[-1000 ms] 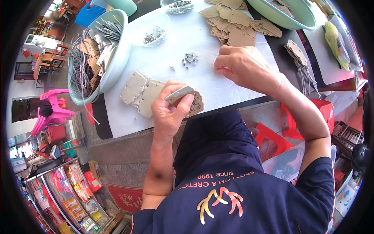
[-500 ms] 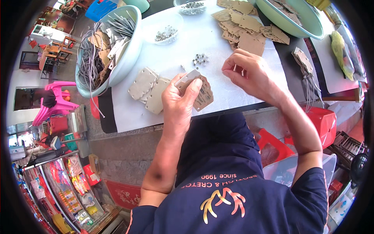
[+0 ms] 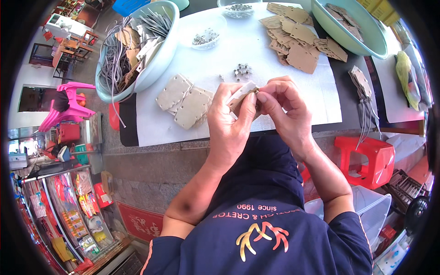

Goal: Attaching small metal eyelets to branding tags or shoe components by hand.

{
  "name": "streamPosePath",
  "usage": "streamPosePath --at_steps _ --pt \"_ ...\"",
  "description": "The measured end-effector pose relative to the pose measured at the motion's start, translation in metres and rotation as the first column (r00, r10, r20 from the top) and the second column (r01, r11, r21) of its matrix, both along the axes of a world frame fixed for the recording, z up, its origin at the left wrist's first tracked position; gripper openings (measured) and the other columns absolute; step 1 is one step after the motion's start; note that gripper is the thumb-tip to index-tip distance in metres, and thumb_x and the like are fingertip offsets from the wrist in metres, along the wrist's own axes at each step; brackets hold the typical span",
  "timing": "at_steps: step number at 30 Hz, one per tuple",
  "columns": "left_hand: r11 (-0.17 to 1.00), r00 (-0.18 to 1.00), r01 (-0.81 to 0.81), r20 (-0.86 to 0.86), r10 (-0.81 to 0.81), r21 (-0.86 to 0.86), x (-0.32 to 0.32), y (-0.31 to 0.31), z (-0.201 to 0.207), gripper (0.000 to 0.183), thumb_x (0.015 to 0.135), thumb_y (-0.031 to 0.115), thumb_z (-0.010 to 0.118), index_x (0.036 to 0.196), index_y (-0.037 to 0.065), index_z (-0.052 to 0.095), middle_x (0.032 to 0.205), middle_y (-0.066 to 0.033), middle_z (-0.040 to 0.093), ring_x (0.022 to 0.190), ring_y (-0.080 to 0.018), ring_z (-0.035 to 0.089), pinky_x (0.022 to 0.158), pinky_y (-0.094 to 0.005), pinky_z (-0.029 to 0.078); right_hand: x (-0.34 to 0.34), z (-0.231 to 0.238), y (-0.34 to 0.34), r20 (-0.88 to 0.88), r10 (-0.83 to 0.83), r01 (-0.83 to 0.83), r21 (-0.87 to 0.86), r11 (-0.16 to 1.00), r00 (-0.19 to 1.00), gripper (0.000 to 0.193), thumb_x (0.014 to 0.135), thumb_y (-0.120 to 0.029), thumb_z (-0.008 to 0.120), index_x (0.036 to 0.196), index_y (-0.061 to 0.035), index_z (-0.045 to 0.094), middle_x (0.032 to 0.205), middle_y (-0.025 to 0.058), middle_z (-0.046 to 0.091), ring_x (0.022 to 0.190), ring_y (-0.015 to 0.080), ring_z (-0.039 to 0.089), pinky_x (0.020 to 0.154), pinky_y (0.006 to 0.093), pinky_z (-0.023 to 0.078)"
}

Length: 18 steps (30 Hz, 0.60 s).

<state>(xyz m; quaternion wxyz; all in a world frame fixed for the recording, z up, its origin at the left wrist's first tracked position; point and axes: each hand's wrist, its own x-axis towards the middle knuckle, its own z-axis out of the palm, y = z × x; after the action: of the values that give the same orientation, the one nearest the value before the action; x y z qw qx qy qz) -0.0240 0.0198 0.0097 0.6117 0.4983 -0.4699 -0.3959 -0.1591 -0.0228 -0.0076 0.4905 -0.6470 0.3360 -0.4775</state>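
My left hand is closed around a few scallop-edged cardboard tags, brown with pale backs, held tilted above the near edge of the white sheet. My right hand meets it there, thumb and forefinger pinched at the tags' far corner. Its fingertips hide whatever small piece is between them. Just beyond my hands lies a cluster of small metal fasteners. Beside my left hand is a stack of pale tags with holes along their edges. A pile of brown tags lies beyond my right hand.
A light-blue basin at the left holds grey cords and tags. Two clear bowls contain small metal parts. A green basin with tags stands far right, near corded tags. A red stool is at the right.
My right hand, which was apart with small shiny pieces between its fingers, has moved left to the tags. My left hand has shifted right and turned the tags more edge-on.
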Motion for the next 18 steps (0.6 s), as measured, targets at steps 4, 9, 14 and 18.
streamPosePath --at_steps 4,9,14,18 --pt "0.996 0.994 0.004 0.112 0.007 -0.094 0.001 -0.001 0.000 0.012 0.094 0.002 0.058 0.103 -0.003 0.053 0.092 -0.0061 0.057 0.079 -0.0084 0.058 0.066 -0.0255 0.050 0.001 0.000 0.003 0.155 0.027 -0.045 0.114 0.992 0.988 0.011 0.091 0.000 0.062 0.102 0.0010 0.059 0.102 0.0045 0.051 0.083 0.0098 0.058 0.072 0.0234 0.050" --pt "0.982 0.941 -0.015 0.328 0.078 -0.190 0.004 0.000 -0.002 0.009 0.091 -0.002 0.058 0.100 -0.004 0.055 0.091 -0.0094 0.054 0.074 -0.0150 0.058 0.064 -0.0276 0.049 0.003 0.007 0.003 0.108 -0.015 0.003 0.113 0.994 0.994 0.016 0.090 -0.004 0.064 0.106 -0.0016 0.061 0.104 0.0043 0.056 0.083 0.0095 0.056 0.072 0.0237 0.048" --pt "0.964 0.917 -0.023 0.380 0.125 -0.264 0.003 -0.001 -0.001 0.009 0.091 -0.002 0.059 0.099 -0.004 0.056 0.091 -0.0108 0.054 0.076 -0.0179 0.058 0.064 -0.0288 0.047 -0.004 0.007 -0.004 -0.096 0.014 -0.019 -0.050 0.999 0.995 0.021 0.088 -0.006 0.067 0.109 -0.0034 0.065 0.099 0.0054 0.062 0.079 0.0104 0.056 0.068 0.0242 0.046" --pt "0.976 0.949 -0.018 0.303 0.084 -0.217 0.002 0.001 -0.005 0.010 0.091 -0.002 0.058 0.099 -0.003 0.053 0.092 -0.0114 0.052 0.077 -0.0190 0.056 0.066 -0.0297 0.046 -0.004 0.011 -0.007 -0.101 -0.021 -0.001 -0.212 0.977 0.995 0.019 0.086 -0.004 0.069 0.105 -0.0025 0.068 0.090 0.0059 0.063 0.071 0.0102 0.055 0.063 0.0240 0.045"
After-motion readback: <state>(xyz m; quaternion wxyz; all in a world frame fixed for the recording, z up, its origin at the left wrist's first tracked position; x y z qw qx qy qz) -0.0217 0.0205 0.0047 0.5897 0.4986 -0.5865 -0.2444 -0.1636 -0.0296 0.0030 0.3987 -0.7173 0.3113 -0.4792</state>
